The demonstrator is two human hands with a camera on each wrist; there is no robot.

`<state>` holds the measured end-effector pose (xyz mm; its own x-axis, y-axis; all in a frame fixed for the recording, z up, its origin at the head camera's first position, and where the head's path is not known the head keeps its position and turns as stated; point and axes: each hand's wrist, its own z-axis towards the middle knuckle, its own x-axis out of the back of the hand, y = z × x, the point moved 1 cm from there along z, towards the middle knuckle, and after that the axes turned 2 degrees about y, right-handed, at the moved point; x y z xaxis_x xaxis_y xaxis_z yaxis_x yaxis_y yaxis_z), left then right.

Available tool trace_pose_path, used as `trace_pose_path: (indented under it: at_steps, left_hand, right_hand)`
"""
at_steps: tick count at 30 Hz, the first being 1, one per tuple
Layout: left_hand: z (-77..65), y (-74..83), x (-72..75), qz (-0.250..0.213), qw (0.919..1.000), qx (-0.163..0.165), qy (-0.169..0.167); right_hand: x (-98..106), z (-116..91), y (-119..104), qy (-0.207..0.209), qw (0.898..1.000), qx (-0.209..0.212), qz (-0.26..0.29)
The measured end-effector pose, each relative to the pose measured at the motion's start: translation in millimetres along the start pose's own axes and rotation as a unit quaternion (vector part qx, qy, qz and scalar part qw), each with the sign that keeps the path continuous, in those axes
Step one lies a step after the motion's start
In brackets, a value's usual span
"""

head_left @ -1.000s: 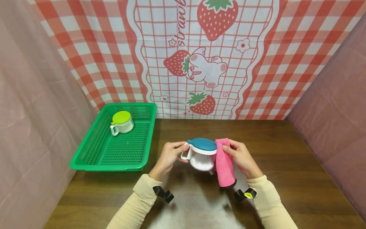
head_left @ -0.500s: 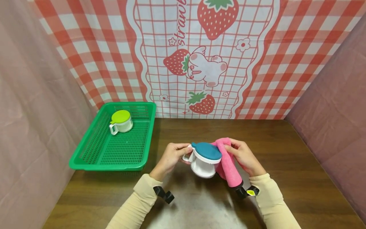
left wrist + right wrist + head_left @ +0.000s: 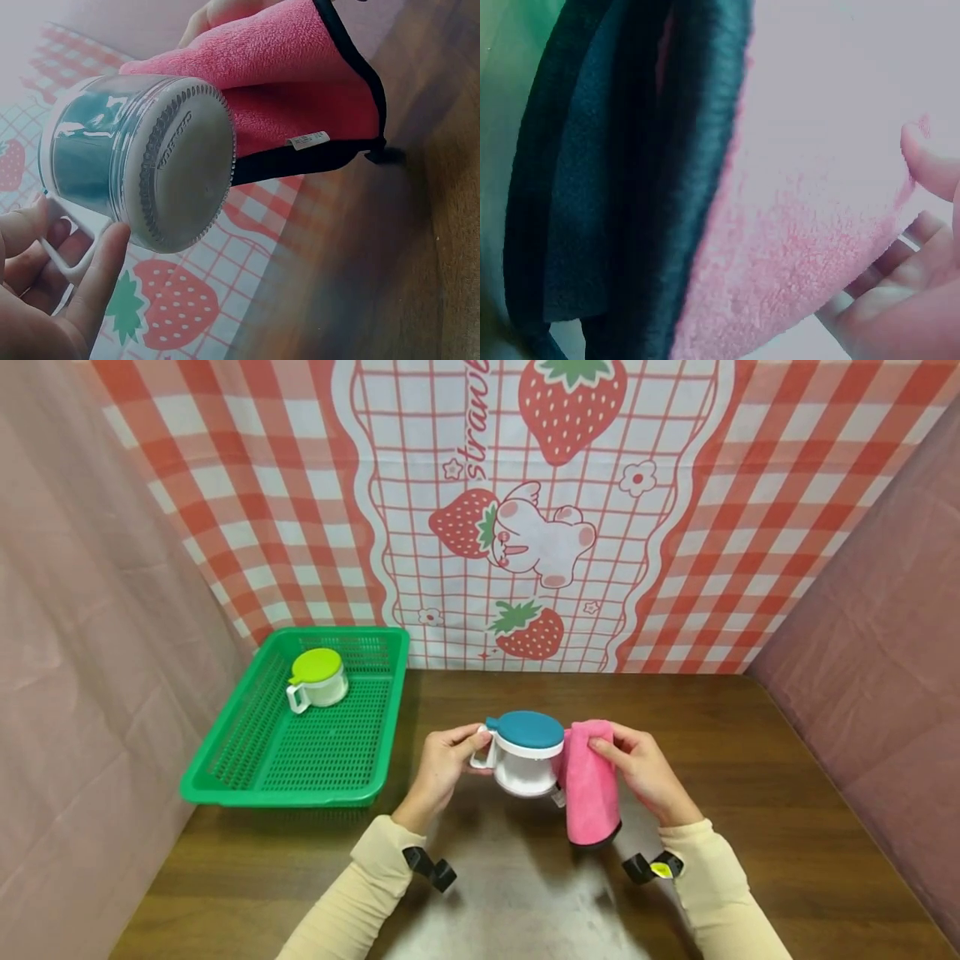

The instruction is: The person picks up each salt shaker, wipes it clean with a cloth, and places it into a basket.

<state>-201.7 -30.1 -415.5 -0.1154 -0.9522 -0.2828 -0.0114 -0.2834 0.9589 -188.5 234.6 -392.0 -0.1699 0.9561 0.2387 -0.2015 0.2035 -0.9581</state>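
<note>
My left hand (image 3: 441,770) grips the white handle of a clear seasoning jar (image 3: 525,770) with a blue lid (image 3: 531,729), holding it above the table. In the left wrist view the jar's round ribbed base (image 3: 187,169) faces the camera, and fingers curl about the handle (image 3: 75,240). A pink cloth (image 3: 591,789) with black edging hangs from my right hand (image 3: 648,768), pinched between thumb and fingers. The cloth lies against the jar's right side. Folds of cloth (image 3: 780,247) fill much of the right wrist view, where the thumb presses on it.
At the left of the wooden table (image 3: 712,760) stands a green basket (image 3: 285,797). A second seasoning jar (image 3: 327,692) with a lime-green lid (image 3: 316,666) sits inside it. A checked strawberry curtain (image 3: 480,568) hangs behind the table, with pink drapes on both sides.
The jar dipped and tilted to the right, then rose back to the left, more level. The cloth swung against its side and now hangs straighter. Both hands kept their hold.
</note>
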Motion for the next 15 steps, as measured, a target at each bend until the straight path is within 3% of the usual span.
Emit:
trace_pose_path:
  at_steps: [7,15]
  left_hand:
    - [-1.1,-2.0,0.3,0.009,0.9995,0.005,-0.03]
    - [-1.9,-2.8,3.5,-0.018,0.9941,0.042,-0.099]
  right_hand:
    - [-6.6,-1.3,2.0,-0.008,1.0,-0.014,-0.018]
    - [-10.8,3.4,4.7,-0.033,0.999,-0.003,0.041]
